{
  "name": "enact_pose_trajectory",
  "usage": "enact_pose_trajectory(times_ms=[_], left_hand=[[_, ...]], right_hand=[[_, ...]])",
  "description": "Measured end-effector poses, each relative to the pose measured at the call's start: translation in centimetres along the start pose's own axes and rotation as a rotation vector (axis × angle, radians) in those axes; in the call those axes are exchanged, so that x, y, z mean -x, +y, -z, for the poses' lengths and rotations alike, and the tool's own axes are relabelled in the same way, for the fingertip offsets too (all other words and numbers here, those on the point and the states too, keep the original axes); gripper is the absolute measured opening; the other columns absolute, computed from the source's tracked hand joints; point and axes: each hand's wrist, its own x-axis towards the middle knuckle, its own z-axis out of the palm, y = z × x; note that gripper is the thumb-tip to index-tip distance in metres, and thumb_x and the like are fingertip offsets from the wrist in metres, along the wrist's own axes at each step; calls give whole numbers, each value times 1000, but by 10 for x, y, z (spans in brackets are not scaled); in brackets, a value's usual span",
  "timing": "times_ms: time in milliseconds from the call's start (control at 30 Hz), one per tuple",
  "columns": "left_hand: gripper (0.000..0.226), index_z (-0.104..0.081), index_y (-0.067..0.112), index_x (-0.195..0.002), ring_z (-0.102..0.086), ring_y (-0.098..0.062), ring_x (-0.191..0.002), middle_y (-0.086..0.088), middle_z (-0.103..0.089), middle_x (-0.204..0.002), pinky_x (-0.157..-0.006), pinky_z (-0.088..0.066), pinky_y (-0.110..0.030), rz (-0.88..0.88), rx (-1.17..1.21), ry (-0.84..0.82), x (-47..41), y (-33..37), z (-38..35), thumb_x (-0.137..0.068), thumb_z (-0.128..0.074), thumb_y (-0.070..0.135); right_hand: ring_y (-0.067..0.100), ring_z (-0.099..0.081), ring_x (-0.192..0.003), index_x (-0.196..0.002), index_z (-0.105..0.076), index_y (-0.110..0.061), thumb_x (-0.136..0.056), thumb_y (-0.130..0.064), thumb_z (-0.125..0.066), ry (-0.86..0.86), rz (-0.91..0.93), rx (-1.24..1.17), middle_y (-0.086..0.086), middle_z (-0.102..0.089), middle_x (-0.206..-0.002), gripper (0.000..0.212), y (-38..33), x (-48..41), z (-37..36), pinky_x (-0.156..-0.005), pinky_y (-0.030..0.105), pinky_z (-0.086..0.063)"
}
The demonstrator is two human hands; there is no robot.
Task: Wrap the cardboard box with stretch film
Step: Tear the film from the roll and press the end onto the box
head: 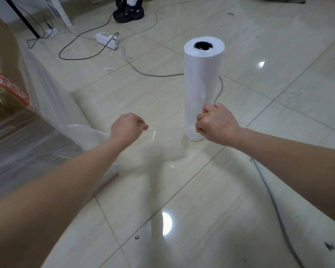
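On the tiled floor (240,190), the roll of stretch film (202,84) stands upright, and the right hand (217,124) curls around its lower part. Left of the roll, the left hand (127,127) has its fingers curled, pinching the loose film sheet (52,105), which trails farther left to the partly wrapped cardboard box (0,55). Beyond the roll lies a white power strip (106,40), and a grey cable (275,200) runs past the roll's right side.

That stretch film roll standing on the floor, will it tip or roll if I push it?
Likely tips easily: the stretch film roll is tall, narrow and stands on end on glossy tiles. Once down, being round, it would probably roll. The right hand grips it low, which should steady it.
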Motion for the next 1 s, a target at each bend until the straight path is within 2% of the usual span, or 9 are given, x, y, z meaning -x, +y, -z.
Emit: enact_pose_trajectory(times_ms=[67,133,367,533,600,667,767,900,1000], left_hand=[[13,-75,25,-88,-64,-17,-95,4,-71,-85,-77,-48,-28,-43,17,-46,0,-3,3,-85,-65,34],[13,-74,24,-88,-63,-16,-97,2,-72,-93,-83,-50,-30,-143,54,-110,5,8,1,-84,-67,34],[11,-69,30,-75,-60,-15,-83,3,-69,-80,-78,-51,-35,-359,157,-168,23,37,-7,-77,-63,39],[17,-66,28,-72,-63,-17,-83,7,-70,-77,-74,-51,-35,-364,148,-160,26,36,-10,-74,-56,42],[22,-62,27,-100,-61,-21,-99,6,-71,-97,-83,-48,-33,-347,-74,-86,23,35,-13,-81,-58,38],[58,-41,23,-133,-46,-22,-122,2,-58,-127,-101,-34,-36,-419,-371,-30,21,38,-19,-82,-60,44],[87,-21,18,-148,-27,-20,-137,0,-39,-144,-115,-14,-44,-591,-551,-39,22,55,-34,-79,-59,55],[49,-54,23,-121,-46,-18,-120,5,-65,-114,-110,-21,-40,-525,-482,-81,23,69,-57,-86,-53,57],[31,-66,32,-109,-52,-18,-111,6,-68,-105,-105,-25,-36,-503,-465,-20,20,67,-59,-95,-44,49]], right_hand=[[26,-52,-95,-95,-74,-19,-92,-26,-55,-82,-83,9,-6,-70,-95,20,6,4,2,-71,35,-29],[24,-47,-111,-119,-61,-21,-96,-36,-48,-145,-96,57,-4,-66,-112,30,1,1,1,-81,35,-30],[26,-33,-126,-145,-27,-20,-87,-50,-57,-182,-19,48,-1,-37,-143,71,-25,-17,-6,-95,34,-31],[21,-41,-116,-118,-62,-30,-98,-38,-44,-317,7,94,-9,-63,-119,28,-26,-21,-15,-86,34,-29],[20,-43,-113,-112,-66,-29,-100,-33,-42,-308,-5,90,-9,-66,-114,26,-24,-21,-17,-84,34,-29],[20,-43,-112,-110,-66,-28,-100,-33,-41,-304,-20,91,-8,-66,-112,27,-23,-21,-19,-85,35,-29],[20,-43,-114,-110,-66,-26,-100,-36,-39,-276,-34,80,-7,-66,-113,30,-23,-21,-24,-87,35,-30],[21,-46,-110,-102,-68,-22,-99,-35,-42,-234,-47,22,-6,-69,-104,29,-22,-19,-29,-84,36,-31],[21,-58,-76,-62,-73,-26,-73,-33,-78,-105,-33,59,-8,-66,-62,13,-22,-17,-30,-63,33,-38]])
